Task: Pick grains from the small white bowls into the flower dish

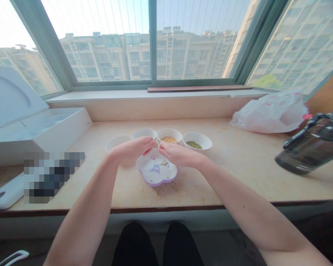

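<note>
A purple-rimmed, flower-shaped dish [157, 181] with a cartoon print stands in front of me. A few small yellow, green and dark grains [164, 163] lie inside it. Over its far left edge, my left hand [135, 148] has its fingers pressed together and bent. My right hand [180, 153] hovers at the dish's far right edge, fingertips pinched close to the left ones. Anything held in either hand is too small or hidden. Behind them are white bowls: one with yellow kernels [170, 139], one with green beans [194, 145]. Two more bowls [144, 132] on the left are partly covered.
At the left lie an open white box [61, 129], a blurred-out item [55, 177] and a white handled object [8, 190]. A plastic bag [269, 112] and a dark transparent jug [310, 147] are at the right. The counter's front edge [166, 210] runs near my legs.
</note>
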`<move>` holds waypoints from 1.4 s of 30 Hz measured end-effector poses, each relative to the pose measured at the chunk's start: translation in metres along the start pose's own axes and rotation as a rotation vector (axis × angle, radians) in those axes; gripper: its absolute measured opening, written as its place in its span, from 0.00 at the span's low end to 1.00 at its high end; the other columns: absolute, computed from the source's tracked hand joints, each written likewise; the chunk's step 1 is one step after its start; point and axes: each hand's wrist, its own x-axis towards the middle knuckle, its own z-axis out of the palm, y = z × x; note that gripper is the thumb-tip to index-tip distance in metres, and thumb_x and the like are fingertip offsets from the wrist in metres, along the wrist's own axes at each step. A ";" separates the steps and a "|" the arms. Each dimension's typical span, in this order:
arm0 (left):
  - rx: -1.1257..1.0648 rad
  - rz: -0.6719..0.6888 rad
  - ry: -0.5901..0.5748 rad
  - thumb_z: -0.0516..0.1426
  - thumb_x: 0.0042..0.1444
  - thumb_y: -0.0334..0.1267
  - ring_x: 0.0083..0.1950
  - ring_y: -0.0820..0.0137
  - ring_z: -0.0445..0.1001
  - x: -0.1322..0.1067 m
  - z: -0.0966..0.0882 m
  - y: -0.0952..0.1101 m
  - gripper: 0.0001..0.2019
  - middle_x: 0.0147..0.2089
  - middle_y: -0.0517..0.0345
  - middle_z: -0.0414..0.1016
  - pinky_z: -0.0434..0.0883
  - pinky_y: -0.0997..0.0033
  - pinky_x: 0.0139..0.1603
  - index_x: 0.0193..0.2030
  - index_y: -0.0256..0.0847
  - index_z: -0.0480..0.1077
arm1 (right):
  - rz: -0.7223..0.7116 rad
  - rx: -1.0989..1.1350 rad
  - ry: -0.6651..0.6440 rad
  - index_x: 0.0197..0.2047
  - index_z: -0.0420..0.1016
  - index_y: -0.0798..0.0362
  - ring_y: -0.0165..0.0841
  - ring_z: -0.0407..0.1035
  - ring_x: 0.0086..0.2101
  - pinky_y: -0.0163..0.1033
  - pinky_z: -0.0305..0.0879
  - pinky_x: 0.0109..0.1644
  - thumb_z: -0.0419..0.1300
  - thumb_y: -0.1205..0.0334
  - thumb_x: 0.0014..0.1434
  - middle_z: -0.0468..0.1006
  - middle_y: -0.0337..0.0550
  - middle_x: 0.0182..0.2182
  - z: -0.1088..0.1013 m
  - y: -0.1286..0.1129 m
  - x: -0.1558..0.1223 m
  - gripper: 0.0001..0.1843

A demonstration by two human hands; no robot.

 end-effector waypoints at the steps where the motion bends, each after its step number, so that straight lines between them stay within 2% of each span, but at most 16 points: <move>1: -0.050 0.004 0.007 0.59 0.63 0.48 0.30 0.71 0.64 -0.001 0.001 0.002 0.17 0.26 0.60 0.62 0.63 0.70 0.31 0.28 0.40 0.65 | 0.001 0.077 0.015 0.36 0.63 0.50 0.34 0.64 0.32 0.39 0.57 0.35 0.45 0.56 0.72 0.71 0.42 0.32 -0.005 0.004 0.000 0.13; 4: -0.270 0.025 -0.002 0.59 0.65 0.48 0.29 0.74 0.62 0.000 0.008 0.010 0.17 0.28 0.60 0.61 0.62 0.72 0.30 0.30 0.40 0.64 | -0.049 0.402 0.008 0.33 0.59 0.49 0.31 0.55 0.27 0.38 0.55 0.33 0.45 0.52 0.72 0.61 0.36 0.27 -0.019 0.011 -0.003 0.16; 8: -0.557 0.019 -0.053 0.60 0.65 0.45 0.28 0.76 0.58 0.008 0.019 0.015 0.15 0.30 0.62 0.58 0.59 0.76 0.28 0.32 0.39 0.63 | -0.105 0.872 -0.107 0.28 0.56 0.49 0.29 0.47 0.25 0.37 0.48 0.30 0.55 0.51 0.68 0.54 0.33 0.24 -0.026 0.013 -0.009 0.19; 11: -0.615 -0.008 -0.056 0.61 0.64 0.45 0.28 0.77 0.57 0.012 0.027 0.013 0.16 0.29 0.63 0.57 0.58 0.77 0.28 0.32 0.38 0.63 | -0.072 1.028 -0.205 0.29 0.57 0.49 0.28 0.43 0.24 0.36 0.45 0.27 0.58 0.52 0.66 0.53 0.31 0.23 -0.026 0.011 -0.011 0.18; 16: -0.583 -0.032 -0.053 0.61 0.63 0.49 0.27 0.77 0.56 0.014 0.035 0.007 0.18 0.29 0.63 0.57 0.57 0.75 0.27 0.31 0.39 0.62 | -0.023 1.107 -0.243 0.31 0.60 0.50 0.26 0.42 0.22 0.35 0.43 0.25 0.57 0.50 0.66 0.54 0.29 0.20 -0.026 0.008 -0.011 0.16; 19: -0.441 -0.040 -0.026 0.58 0.64 0.53 0.26 0.76 0.55 0.016 0.033 0.004 0.20 0.28 0.64 0.57 0.56 0.73 0.28 0.30 0.40 0.62 | 0.008 1.077 -0.239 0.31 0.59 0.50 0.25 0.41 0.21 0.34 0.42 0.25 0.56 0.50 0.66 0.54 0.29 0.19 -0.024 0.008 -0.010 0.16; 21: -0.182 -0.063 0.006 0.54 0.65 0.54 0.25 0.75 0.55 0.018 0.028 0.000 0.22 0.25 0.63 0.59 0.55 0.71 0.28 0.27 0.41 0.62 | 0.025 1.041 -0.228 0.30 0.58 0.50 0.25 0.41 0.20 0.34 0.41 0.24 0.56 0.50 0.65 0.55 0.29 0.19 -0.022 0.010 -0.009 0.16; 24: 0.307 -0.130 0.045 0.53 0.64 0.49 0.23 0.74 0.54 0.019 0.021 -0.004 0.23 0.21 0.62 0.58 0.51 0.67 0.27 0.20 0.41 0.59 | 0.048 0.992 -0.233 0.29 0.57 0.49 0.25 0.42 0.20 0.34 0.41 0.23 0.55 0.51 0.65 0.56 0.30 0.19 -0.020 0.011 -0.007 0.16; 27: 0.568 -0.112 -0.011 0.55 0.61 0.44 0.24 0.73 0.57 0.018 0.019 -0.005 0.19 0.21 0.61 0.62 0.50 0.66 0.27 0.20 0.41 0.64 | 0.072 0.971 -0.251 0.28 0.57 0.49 0.25 0.41 0.19 0.34 0.41 0.23 0.53 0.52 0.66 0.56 0.30 0.18 -0.020 0.010 -0.007 0.17; 31: 0.631 -0.092 -0.052 0.59 0.55 0.44 0.23 0.72 0.61 0.015 0.023 -0.003 0.14 0.22 0.61 0.69 0.53 0.67 0.26 0.22 0.41 0.70 | 0.072 0.999 -0.303 0.28 0.58 0.50 0.25 0.42 0.20 0.34 0.41 0.23 0.57 0.52 0.65 0.56 0.30 0.18 -0.026 0.009 -0.011 0.18; 35: 0.657 -0.096 -0.093 0.60 0.51 0.40 0.23 0.72 0.63 0.015 0.027 -0.003 0.10 0.22 0.61 0.70 0.55 0.68 0.26 0.21 0.42 0.71 | -0.002 1.003 -0.369 0.29 0.61 0.51 0.23 0.45 0.20 0.33 0.40 0.23 0.63 0.48 0.63 0.57 0.30 0.20 -0.041 0.021 -0.019 0.20; 39: 0.660 -0.079 -0.116 0.59 0.50 0.35 0.24 0.71 0.64 0.016 0.028 -0.004 0.09 0.22 0.61 0.70 0.56 0.68 0.27 0.21 0.41 0.71 | 0.003 0.949 -0.267 0.34 0.65 0.52 0.23 0.45 0.20 0.33 0.39 0.22 0.66 0.44 0.61 0.57 0.29 0.21 -0.066 0.042 -0.030 0.21; 42: 0.671 -0.051 -0.113 0.57 0.51 0.34 0.25 0.71 0.66 0.016 0.027 -0.004 0.09 0.23 0.60 0.72 0.58 0.68 0.29 0.21 0.41 0.72 | 0.027 0.845 -0.142 0.34 0.65 0.53 0.24 0.47 0.21 0.34 0.41 0.23 0.67 0.43 0.60 0.58 0.30 0.22 -0.086 0.058 -0.041 0.22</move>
